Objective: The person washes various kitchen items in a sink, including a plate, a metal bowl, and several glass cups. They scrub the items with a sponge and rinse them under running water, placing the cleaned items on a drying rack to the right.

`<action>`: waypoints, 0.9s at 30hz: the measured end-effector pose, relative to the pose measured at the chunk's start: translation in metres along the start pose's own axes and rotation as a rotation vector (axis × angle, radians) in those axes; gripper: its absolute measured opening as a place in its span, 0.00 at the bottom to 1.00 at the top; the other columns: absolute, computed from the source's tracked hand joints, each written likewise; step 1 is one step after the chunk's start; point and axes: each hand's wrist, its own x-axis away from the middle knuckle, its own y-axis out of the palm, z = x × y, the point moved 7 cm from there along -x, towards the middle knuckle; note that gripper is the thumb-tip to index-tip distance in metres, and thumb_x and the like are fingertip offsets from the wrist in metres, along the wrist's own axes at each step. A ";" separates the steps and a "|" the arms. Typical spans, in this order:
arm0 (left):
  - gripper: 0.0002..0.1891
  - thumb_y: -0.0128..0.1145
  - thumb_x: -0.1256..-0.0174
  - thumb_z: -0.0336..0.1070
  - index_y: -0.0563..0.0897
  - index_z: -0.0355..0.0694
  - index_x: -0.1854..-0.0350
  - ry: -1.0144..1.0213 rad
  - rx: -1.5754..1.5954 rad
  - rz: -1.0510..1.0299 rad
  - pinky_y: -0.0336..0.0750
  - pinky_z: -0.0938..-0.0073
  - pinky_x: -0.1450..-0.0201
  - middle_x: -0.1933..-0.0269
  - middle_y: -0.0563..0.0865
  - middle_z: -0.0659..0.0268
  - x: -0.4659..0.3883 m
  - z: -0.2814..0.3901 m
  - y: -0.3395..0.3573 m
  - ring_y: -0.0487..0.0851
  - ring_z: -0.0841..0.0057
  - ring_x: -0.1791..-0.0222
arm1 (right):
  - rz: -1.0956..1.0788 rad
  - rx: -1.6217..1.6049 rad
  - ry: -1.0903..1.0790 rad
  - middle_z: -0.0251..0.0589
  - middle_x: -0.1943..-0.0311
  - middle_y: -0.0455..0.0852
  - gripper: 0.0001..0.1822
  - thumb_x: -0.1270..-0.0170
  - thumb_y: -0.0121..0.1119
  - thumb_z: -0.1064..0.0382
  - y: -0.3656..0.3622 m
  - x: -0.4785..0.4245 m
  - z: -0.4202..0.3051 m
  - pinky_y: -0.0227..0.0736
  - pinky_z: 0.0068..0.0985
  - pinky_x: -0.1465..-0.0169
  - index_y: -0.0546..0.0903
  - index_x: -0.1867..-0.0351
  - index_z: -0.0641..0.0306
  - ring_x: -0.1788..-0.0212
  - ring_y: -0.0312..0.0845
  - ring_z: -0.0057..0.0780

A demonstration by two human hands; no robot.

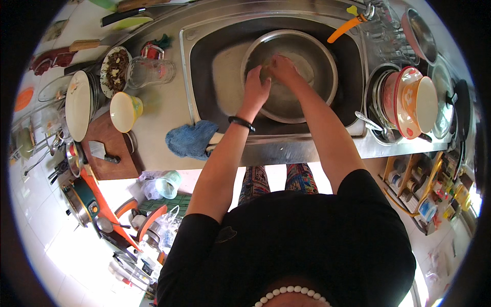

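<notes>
A round stainless steel basin (pixel 332 92) with cloudy water stands in the sink (pixel 226 76). Both of my hands are over its left half, close together. My left hand (pixel 256 86), with a black band on the wrist, has its fingers raised toward my right hand (pixel 284 68). Something small and yellowish-green shows between the fingertips, too blurred to name; which hand grips it is unclear. A blue cloth (pixel 191 140) lies over the sink's front left corner. The orange-handled faucet (pixel 347 28) is at the back right.
Left on the counter are a yellow cup (pixel 124 113), a glass jar (pixel 151 73), a plate of food (pixel 116 71), stacked plates (pixel 78 105) and a cleaver (pixel 103 151) on a wooden cutting board (pixel 122 165). Stacked bowls (pixel 421 103), spoons (pixel 374 124) and glasses (pixel 391 46) stand right.
</notes>
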 end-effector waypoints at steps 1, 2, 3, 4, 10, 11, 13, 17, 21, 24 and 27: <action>0.26 0.55 0.33 0.40 0.70 0.28 0.38 -0.068 0.030 -0.013 0.68 0.65 0.37 0.40 0.76 0.48 -0.010 -0.016 0.012 0.73 0.62 0.37 | -0.123 0.009 -0.010 0.44 0.67 0.86 0.12 0.42 0.66 0.57 0.009 -0.009 0.008 0.77 0.31 0.61 0.82 0.65 0.64 0.66 0.82 0.35; 0.26 0.55 0.33 0.41 0.69 0.28 0.38 -0.140 0.059 -0.029 0.66 0.66 0.36 0.39 0.75 0.47 -0.015 -0.032 0.023 0.72 0.61 0.37 | -0.276 -0.166 0.019 0.42 0.70 0.86 0.12 0.41 0.65 0.57 0.019 -0.013 0.019 0.77 0.30 0.62 0.82 0.66 0.64 0.67 0.82 0.32; 0.27 0.54 0.32 0.41 0.69 0.28 0.37 -0.209 0.134 -0.060 0.66 0.66 0.36 0.38 0.75 0.48 -0.016 -0.047 0.034 0.73 0.61 0.37 | -0.423 -0.344 0.047 0.40 0.72 0.86 0.12 0.40 0.65 0.56 0.028 -0.011 0.027 0.76 0.29 0.63 0.82 0.68 0.64 0.68 0.81 0.29; 0.27 0.54 0.32 0.42 0.69 0.29 0.37 -0.281 0.208 -0.092 0.66 0.67 0.36 0.38 0.75 0.49 -0.016 -0.061 0.045 0.73 0.61 0.38 | -0.546 -0.489 0.106 0.37 0.74 0.86 0.12 0.38 0.64 0.55 0.035 -0.008 0.034 0.76 0.28 0.65 0.82 0.69 0.63 0.70 0.81 0.26; 0.26 0.56 0.33 0.47 0.71 0.35 0.40 -0.394 0.780 -0.001 0.71 0.67 0.43 0.46 0.78 0.58 -0.018 -0.065 0.062 0.76 0.65 0.45 | -0.190 -1.148 0.323 0.39 0.70 0.85 0.15 0.36 0.63 0.55 0.022 0.030 0.035 0.74 0.25 0.59 0.82 0.69 0.68 0.66 0.79 0.23; 0.24 0.56 0.32 0.48 0.72 0.39 0.40 -0.417 0.891 0.022 0.74 0.68 0.46 0.50 0.80 0.62 -0.019 -0.057 0.058 0.78 0.70 0.48 | -0.170 -1.236 0.308 0.38 0.69 0.86 0.15 0.35 0.62 0.55 0.017 0.037 0.025 0.74 0.25 0.57 0.82 0.67 0.67 0.65 0.79 0.22; 0.22 0.56 0.33 0.49 0.73 0.42 0.43 -0.473 0.935 -0.027 0.76 0.69 0.53 0.53 0.80 0.65 -0.025 -0.043 0.045 0.80 0.73 0.53 | -0.132 -1.412 0.256 0.37 0.68 0.86 0.15 0.35 0.61 0.53 0.005 0.047 0.006 0.73 0.25 0.53 0.83 0.61 0.65 0.63 0.79 0.19; 0.21 0.55 0.33 0.53 0.75 0.44 0.47 -0.560 0.954 -0.282 0.80 0.70 0.60 0.55 0.82 0.67 -0.031 -0.013 0.027 0.83 0.74 0.59 | -0.178 -0.559 0.057 0.33 0.60 0.87 0.14 0.32 0.56 0.52 -0.010 0.075 -0.018 0.69 0.33 0.44 0.83 0.50 0.51 0.53 0.80 0.24; 0.21 0.51 0.32 0.55 0.76 0.44 0.48 -0.726 0.859 -0.551 0.81 0.69 0.57 0.55 0.83 0.67 -0.032 -0.005 0.024 0.84 0.75 0.57 | -0.129 0.088 -0.352 0.31 0.53 0.85 0.15 0.31 0.53 0.54 -0.020 0.089 -0.040 0.66 0.37 0.39 0.81 0.46 0.46 0.47 0.79 0.29; 0.20 0.49 0.31 0.55 0.78 0.44 0.50 -0.784 0.811 -0.636 0.81 0.69 0.56 0.53 0.84 0.67 -0.034 -0.003 0.027 0.83 0.76 0.55 | 0.041 0.340 -0.590 0.32 0.51 0.84 0.15 0.31 0.53 0.55 -0.039 0.097 -0.050 0.66 0.37 0.39 0.80 0.45 0.47 0.46 0.78 0.31; 0.20 0.48 0.30 0.54 0.78 0.44 0.50 -0.700 0.887 -0.543 0.80 0.70 0.55 0.53 0.83 0.67 -0.038 0.005 0.033 0.83 0.77 0.55 | 0.061 0.140 -0.432 0.32 0.49 0.83 0.15 0.31 0.53 0.57 -0.049 0.100 -0.054 0.66 0.37 0.38 0.79 0.44 0.49 0.45 0.77 0.33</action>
